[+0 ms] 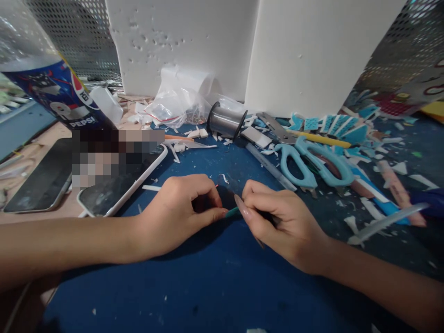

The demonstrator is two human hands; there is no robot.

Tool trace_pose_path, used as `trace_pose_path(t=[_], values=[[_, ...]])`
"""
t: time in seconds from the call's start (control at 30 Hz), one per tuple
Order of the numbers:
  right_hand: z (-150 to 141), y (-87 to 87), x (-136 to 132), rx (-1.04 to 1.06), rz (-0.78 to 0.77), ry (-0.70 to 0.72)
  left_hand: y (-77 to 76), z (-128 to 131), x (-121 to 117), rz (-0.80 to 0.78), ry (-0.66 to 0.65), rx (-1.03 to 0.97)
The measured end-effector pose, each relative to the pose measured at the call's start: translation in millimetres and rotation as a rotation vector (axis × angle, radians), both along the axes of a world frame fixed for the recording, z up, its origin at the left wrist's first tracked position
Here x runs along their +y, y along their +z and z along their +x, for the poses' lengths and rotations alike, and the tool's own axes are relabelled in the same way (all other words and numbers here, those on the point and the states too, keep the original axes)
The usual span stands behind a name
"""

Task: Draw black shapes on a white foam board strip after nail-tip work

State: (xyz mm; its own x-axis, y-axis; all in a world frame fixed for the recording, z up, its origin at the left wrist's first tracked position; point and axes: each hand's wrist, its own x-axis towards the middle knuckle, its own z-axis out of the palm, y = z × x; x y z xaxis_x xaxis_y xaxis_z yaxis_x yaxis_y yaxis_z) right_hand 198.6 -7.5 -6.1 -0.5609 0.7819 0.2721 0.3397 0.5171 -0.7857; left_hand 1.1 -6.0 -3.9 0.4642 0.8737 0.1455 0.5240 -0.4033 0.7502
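Observation:
Over the blue mat [194, 286], my two hands work close together in the middle. My left hand [183, 212] is closed, with thumb and forefinger pinching one end of a small, thin teal piece [232, 212]. At the other end of that piece is my right hand [284, 222], its fingers also closed in a pinch. What my right fingers grip is mostly hidden; it is too small to name. Just beyond the fingertips lie a white shred and a clear scrap on the mat.
Light blue scissors [314, 166], a spool [227, 121] and a yellow stick [326, 139] lie beyond my hands among white and blue scraps. Two phones [40, 178] and a Pepsi bottle [74, 99] are at left. White foam boards [183, 41] stand behind.

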Motion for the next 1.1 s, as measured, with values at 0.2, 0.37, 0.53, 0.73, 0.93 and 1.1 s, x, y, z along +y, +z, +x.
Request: trace_pose_path(t=[0.2, 0.37, 0.53, 0.73, 0.93, 1.1], values=[[-1, -1.6, -1, -0.017, -0.003, -0.03, 0.1, -2, -5, 0.313, -0.094, 0.141], [-2, -0.1, -1, 0.001, 0.023, -0.007, 2.8, -2, -6, 0.393, -0.134, 0.257], [-2, -0.4, 0, -0.003, 0.024, 0.008, 11.2, 0, -5, 0.356, -0.161, 0.341], [0, -0.5, -1, -0.031, -0.018, 0.105, 21.1, 2, -2, 0.175, -0.196, 0.391], [-1, -0.7, 1, -0.057, -0.004, 0.125, 30.3, -1, 7, -0.053, -0.164, 0.277], [-2, 0.2, -1, 0.002, -0.102, 0.143, 37.3, -4, 16, -0.148, -0.088, 0.152]])
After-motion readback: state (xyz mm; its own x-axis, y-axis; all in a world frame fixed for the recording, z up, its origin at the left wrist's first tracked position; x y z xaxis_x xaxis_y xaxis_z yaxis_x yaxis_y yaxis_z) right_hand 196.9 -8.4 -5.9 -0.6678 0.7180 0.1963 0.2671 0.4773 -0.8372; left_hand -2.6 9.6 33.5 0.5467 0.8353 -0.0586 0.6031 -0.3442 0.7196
